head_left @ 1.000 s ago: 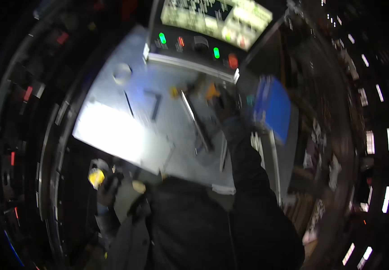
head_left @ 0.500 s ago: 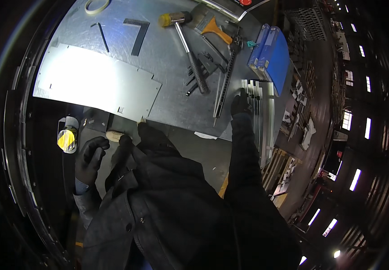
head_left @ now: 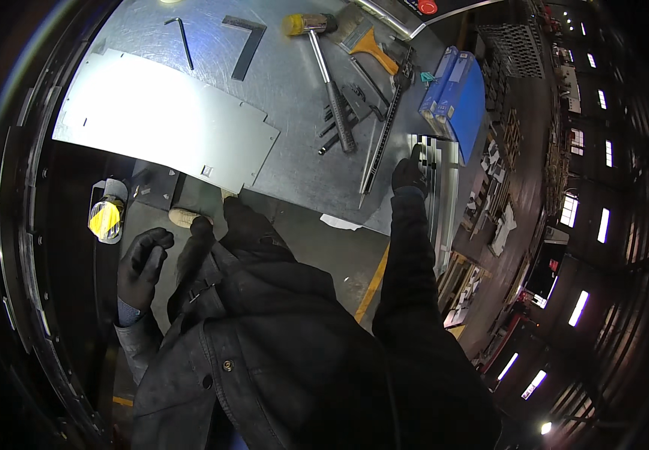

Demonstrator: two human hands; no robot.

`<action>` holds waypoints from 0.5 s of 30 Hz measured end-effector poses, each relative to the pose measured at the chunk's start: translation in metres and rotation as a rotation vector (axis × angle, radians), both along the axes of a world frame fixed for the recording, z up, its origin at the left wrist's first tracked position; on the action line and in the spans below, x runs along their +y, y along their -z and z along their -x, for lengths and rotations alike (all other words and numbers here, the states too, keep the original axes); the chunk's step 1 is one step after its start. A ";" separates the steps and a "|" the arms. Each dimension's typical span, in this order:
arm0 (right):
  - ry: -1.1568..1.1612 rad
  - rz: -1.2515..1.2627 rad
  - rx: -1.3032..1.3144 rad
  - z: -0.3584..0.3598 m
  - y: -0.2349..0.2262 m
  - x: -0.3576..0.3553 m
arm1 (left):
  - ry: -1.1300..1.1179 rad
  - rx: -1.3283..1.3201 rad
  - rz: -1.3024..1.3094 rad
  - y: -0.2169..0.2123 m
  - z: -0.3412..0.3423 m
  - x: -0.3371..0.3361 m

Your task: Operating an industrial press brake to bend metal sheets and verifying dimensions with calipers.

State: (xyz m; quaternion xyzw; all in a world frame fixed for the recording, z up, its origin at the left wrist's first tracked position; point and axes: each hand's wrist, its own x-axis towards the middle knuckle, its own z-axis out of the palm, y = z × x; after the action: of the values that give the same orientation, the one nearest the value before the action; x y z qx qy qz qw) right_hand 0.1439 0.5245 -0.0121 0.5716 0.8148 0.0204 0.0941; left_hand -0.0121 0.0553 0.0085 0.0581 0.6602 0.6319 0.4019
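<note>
My right hand (head_left: 409, 174), in a black glove, lies at the left edge of a stack of long silvery metal strips (head_left: 444, 195) on the right side of the workbench. One finger stretches forward over their far ends; the undersides of the fingers are hidden. Low on the left, my left hand (head_left: 142, 268), also gloved, hangs in the air off the bench, fingers loosely bent and thumb apart, holding nothing I can see. Beyond it, a bright flat sheet-metal panel (head_left: 167, 112) with notched edges lies on the bench (head_left: 294, 165).
A yellow-headed mallet (head_left: 324, 82), orange-handled scraper (head_left: 373, 49), black square (head_left: 249, 49), hex key (head_left: 183, 43), set of hex keys (head_left: 350, 112) and long dark ruler-like tool (head_left: 384, 127) lie on the bench. Blue binders (head_left: 452, 90) stand beyond the strips.
The view has shifted, so the panel and most tools appear higher. My right hand stays by the strips, its finger showing more clearly over them. My left hand sits slightly farther left in view.
</note>
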 end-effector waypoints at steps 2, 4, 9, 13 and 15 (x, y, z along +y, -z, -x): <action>0.016 -0.003 -0.028 0.000 -0.001 0.002 | 0.002 0.001 -0.004 0.000 0.000 0.000; -0.024 -0.005 0.023 -0.006 0.003 0.007 | 0.007 0.004 0.000 0.000 0.001 0.000; -0.076 -0.050 0.032 -0.006 0.004 0.011 | 0.005 0.017 -0.017 0.000 -0.001 0.001; -0.097 -0.078 0.007 -0.002 -0.001 0.009 | -0.001 0.025 -0.034 0.000 -0.003 0.003; -0.109 -0.045 0.045 -0.003 -0.005 0.006 | 0.007 0.023 -0.020 -0.001 -0.003 0.003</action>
State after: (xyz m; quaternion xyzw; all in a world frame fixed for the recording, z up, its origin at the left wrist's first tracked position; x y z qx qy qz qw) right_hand 0.1464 0.5306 -0.0073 0.5286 0.8460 0.0310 0.0614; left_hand -0.0096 0.0584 0.0092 0.0718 0.6582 0.6365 0.3956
